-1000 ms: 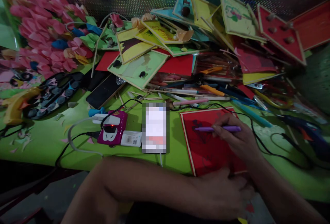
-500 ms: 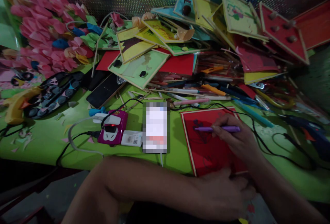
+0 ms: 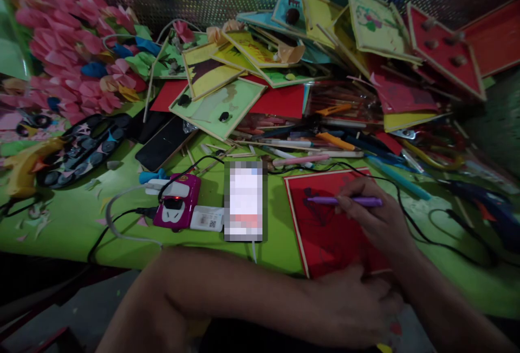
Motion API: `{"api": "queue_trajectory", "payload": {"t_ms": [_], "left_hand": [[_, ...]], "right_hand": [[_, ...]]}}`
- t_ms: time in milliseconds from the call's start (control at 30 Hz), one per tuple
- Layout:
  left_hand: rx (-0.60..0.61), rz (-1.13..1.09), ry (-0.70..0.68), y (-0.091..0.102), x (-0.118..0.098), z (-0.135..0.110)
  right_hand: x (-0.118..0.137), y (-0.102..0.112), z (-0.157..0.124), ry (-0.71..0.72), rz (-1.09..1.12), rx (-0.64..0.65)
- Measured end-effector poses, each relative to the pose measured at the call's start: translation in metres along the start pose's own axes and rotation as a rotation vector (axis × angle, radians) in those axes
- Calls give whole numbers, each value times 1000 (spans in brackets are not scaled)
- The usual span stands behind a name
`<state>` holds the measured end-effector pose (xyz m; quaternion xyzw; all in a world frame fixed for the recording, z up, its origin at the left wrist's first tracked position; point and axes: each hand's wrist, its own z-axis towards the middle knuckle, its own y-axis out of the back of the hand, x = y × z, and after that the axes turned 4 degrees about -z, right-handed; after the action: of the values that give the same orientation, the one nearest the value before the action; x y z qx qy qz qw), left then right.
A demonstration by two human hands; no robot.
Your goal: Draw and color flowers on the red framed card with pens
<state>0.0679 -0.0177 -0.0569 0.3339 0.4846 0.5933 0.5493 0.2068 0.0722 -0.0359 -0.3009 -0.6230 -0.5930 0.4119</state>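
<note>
My right hand (image 3: 371,212) pinches a purple marker pen (image 3: 325,200), whose tip meets dark line drawing on a red card (image 3: 337,244). Pale sticks edge this card, which lies on the green tabletop. My left forearm reaches across the front of the table, and my left hand (image 3: 353,304) lies at the card's near edge with one digit over it. Its other fingers look bent, but dimness and overlap hide whether they grip anything. Left of the card, a lit phone (image 3: 246,201) with a blurred screen lies beside a magenta power adapter (image 3: 176,201).
Stick-framed pictures (image 3: 219,106) are heaped at the back. Pens (image 3: 325,157) and sticks lie before them. Pink paper flowers (image 3: 77,44), a yellow glue gun (image 3: 24,169) and a dark phone (image 3: 164,144) are at left. A blue glue gun (image 3: 483,207) and black cable (image 3: 400,196) are at right.
The purple marker and my right hand have shifted very slightly; the pen's back end sits a little further right. Darker lines show near its tip. My left hand stays put.
</note>
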Motion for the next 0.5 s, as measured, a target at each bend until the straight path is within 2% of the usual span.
{"api": "queue_trajectory", "payload": {"t_ms": [500], "left_hand": [[-8,-31,5,1,0,1]], "right_hand": [[5,0,3,-10,-77,47]]}}
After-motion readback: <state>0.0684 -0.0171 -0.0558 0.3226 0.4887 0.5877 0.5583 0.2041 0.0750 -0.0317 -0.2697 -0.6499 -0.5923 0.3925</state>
